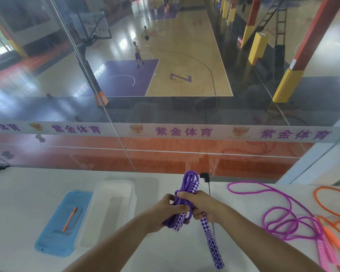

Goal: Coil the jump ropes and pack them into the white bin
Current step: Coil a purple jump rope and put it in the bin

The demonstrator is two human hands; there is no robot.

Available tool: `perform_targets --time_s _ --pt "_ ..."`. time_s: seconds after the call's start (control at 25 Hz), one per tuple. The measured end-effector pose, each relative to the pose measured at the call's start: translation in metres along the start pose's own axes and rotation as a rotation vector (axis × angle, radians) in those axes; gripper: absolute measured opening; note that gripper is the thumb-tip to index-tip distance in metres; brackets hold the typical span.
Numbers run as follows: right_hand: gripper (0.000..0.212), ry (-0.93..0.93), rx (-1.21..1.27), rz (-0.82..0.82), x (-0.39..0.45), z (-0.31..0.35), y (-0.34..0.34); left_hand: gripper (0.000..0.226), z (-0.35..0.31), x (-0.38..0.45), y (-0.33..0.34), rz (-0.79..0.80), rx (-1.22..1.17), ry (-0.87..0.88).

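Purple jump rope (186,195): coiled into a bundle, held above the tabletop's middle, one patterned handle (212,244) hanging down. White bin (114,193): empty, upright, left of centre. Magenta rope (283,214) and orange rope (326,209): loose, uncoiled, near the right edge.

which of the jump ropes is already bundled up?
The purple rope, gripped by both the left hand and right hand. The magenta rope and orange rope lie loose on the table.

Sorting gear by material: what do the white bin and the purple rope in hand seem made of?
The white bin looks like semi-clear, frosted plastic: the table shows faintly through its walls. The purple rope, gripped by the left hand and right hand, appears to be smooth matte cord, perhaps PVC or woven; too blurred to tell.
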State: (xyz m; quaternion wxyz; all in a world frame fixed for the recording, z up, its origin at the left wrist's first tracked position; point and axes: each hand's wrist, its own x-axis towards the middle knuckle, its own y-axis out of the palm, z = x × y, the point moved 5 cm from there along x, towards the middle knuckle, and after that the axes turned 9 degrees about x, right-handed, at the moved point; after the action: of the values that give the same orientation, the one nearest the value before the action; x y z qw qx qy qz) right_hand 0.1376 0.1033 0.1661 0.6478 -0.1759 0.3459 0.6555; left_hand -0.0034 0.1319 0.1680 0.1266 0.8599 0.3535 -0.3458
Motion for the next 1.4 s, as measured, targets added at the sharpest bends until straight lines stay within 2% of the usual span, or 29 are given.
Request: perform_targets --time_s 0.24,0.4,0.6,0.72,0.76,0.88,1.0,1.2,1.4 --pt "0.043 0.061 -0.024 0.122 0.000 0.000 -0.008 0.055 0.001 0.002 -0.007 -0.136 -0.102 0.089" --pt "0.028 0.120 -0.149 0.176 -0.006 0.006 -0.029 0.046 0.005 0.002 -0.034 -0.284 -0.142 0.119" --pt "0.020 0.157 -0.441 0.240 -0.013 0.018 -0.041 0.039 0.012 0.007 -0.052 -0.308 0.002 0.126" --pt "0.025 0.070 -0.582 0.154 -0.013 0.035 -0.045 0.035 0.014 0.011 -0.054 -0.308 0.112 0.150" --pt "0.029 0.048 -0.547 0.109 -0.012 0.037 -0.047 0.035 0.015 0.012 -0.055 -0.290 0.070 0.153" --pt "0.042 0.033 -0.131 0.010 -0.008 0.029 -0.046 0.037 0.018 0.010 -0.051 -0.170 -0.184 0.134" --pt "0.045 -0.002 0.106 -0.041 0.001 0.017 -0.032 0.040 0.022 0.005 -0.036 -0.037 -0.382 0.135" --pt "0.035 -0.032 0.202 0.061 0.009 0.012 -0.005 0.045 0.024 0.003 -0.015 0.060 -0.524 0.189" --pt "0.034 -0.053 0.251 0.018 0.014 0.011 0.000 0.054 0.022 -0.005 -0.012 0.123 -0.625 0.224"
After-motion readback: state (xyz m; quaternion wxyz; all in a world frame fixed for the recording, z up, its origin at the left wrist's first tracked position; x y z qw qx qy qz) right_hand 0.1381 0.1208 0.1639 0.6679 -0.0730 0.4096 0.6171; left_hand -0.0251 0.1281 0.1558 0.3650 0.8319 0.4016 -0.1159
